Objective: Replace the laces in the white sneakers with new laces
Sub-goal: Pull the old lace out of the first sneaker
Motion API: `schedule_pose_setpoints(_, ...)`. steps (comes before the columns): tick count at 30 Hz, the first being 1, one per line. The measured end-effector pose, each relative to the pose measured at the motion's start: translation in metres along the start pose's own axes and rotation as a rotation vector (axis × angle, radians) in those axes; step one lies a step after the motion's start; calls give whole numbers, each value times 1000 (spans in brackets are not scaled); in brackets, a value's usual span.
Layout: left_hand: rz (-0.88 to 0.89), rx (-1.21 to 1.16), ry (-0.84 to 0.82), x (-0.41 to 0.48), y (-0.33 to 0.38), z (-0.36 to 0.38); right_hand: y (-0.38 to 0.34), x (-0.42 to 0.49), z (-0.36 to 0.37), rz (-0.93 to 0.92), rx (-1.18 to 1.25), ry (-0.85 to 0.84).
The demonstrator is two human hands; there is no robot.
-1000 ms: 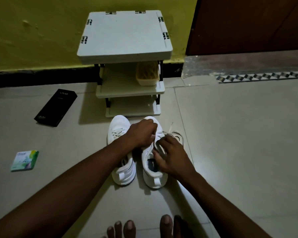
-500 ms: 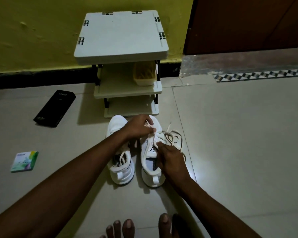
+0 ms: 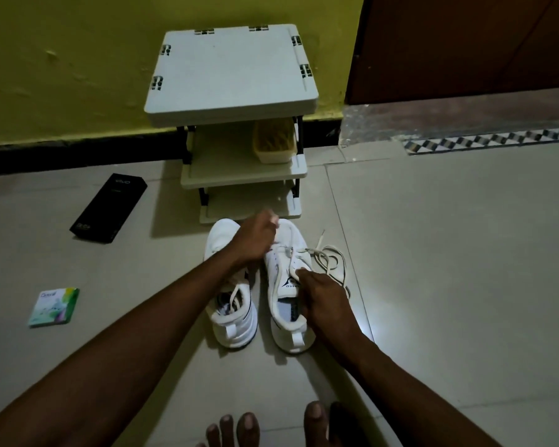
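Two white sneakers stand side by side on the floor, toes toward the rack. My left hand (image 3: pixel 255 238) is curled above the toe end of the right sneaker (image 3: pixel 286 269), pinching a lace end pulled up from it. My right hand (image 3: pixel 323 298) grips the collar and tongue of that same sneaker. A loose off-white lace (image 3: pixel 329 258) trails from its eyelets and loops on the tile to the right. The left sneaker (image 3: pixel 229 304) has its lace lying slack over the tongue and partly sits under my left forearm.
A small three-tier grey rack (image 3: pixel 231 75) stands against the yellow wall, with a yellowish tub (image 3: pixel 275 145) on its middle shelf. A black phone box (image 3: pixel 108 208) and a small green packet (image 3: pixel 54 306) lie on the tiles at left. My bare toes (image 3: pixel 271 427) show at the bottom edge.
My left hand has moved from the sneaker's laces toward the toe, drawing lace out. More lace now lies loose at the right. My right hand slid back to the collar.
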State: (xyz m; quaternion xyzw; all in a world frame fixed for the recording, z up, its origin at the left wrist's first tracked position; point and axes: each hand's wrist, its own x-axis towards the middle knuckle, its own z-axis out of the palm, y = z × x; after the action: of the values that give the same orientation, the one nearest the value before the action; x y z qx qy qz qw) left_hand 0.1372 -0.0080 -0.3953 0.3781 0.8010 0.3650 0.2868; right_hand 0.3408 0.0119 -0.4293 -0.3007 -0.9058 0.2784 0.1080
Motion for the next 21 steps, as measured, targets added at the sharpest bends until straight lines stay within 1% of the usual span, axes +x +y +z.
schedule_pose_setpoints(1, 101, 205, -110, 0, -4, -1, -1, 0, 0, 0, 3, 5)
schedule_pose_setpoints(2, 182, 379, -184, 1, -7, -1, -1, -1, 0, 1, 11, 9)
schedule_pose_setpoints(3, 244, 477, -223, 3, -9, -1, -1, -1, 0, 4, 22, 11)
schedule_pose_setpoints(4, 280, 504, -228, 3, -9, -1, -2, -2, -1, 10, 35, 11)
schedule_pose_setpoints(5, 299, 460, -203, 2, -8, -1, -3, -2, -2, 16, 42, 4)
schedule_pose_setpoints(6, 290, 367, -152, 0, -7, -3, -4, -2, -2, 20, 43, -4)
schedule_pose_setpoints(8, 236, 167, -8, 0, -7, -4, -5, -2, -3, 26, 37, -14)
schedule_pose_setpoints(9, 224, 125, 43, -1, -6, -5, -5, -2, -3, 28, 32, -15)
schedule_pose_setpoints(13, 263, 118, 114, -6, -3, 0, -6, -2, -4, 42, 20, -28)
schedule_pose_setpoints(15, 269, 195, 168, -5, -5, 1, -7, -2, -6, 52, 22, -41)
schedule_pose_setpoints(16, 266, 241, 176, -6, -4, 2, -7, -3, -6, 55, 25, -45)
schedule_pose_setpoints(17, 221, 224, 183, -5, -3, 5, -8, -3, -7, 56, 30, -48)
schedule_pose_setpoints(18, 126, 107, 206, -3, 1, 6, -8, -4, -7, 52, 33, -49)
schedule_pose_setpoints(20, -141, -333, 278, 0, 16, 1, -8, -4, -7, 59, 26, -51)
schedule_pose_setpoints(21, -265, -512, 345, 4, 19, -4, -8, -4, -8, 74, 23, -59)
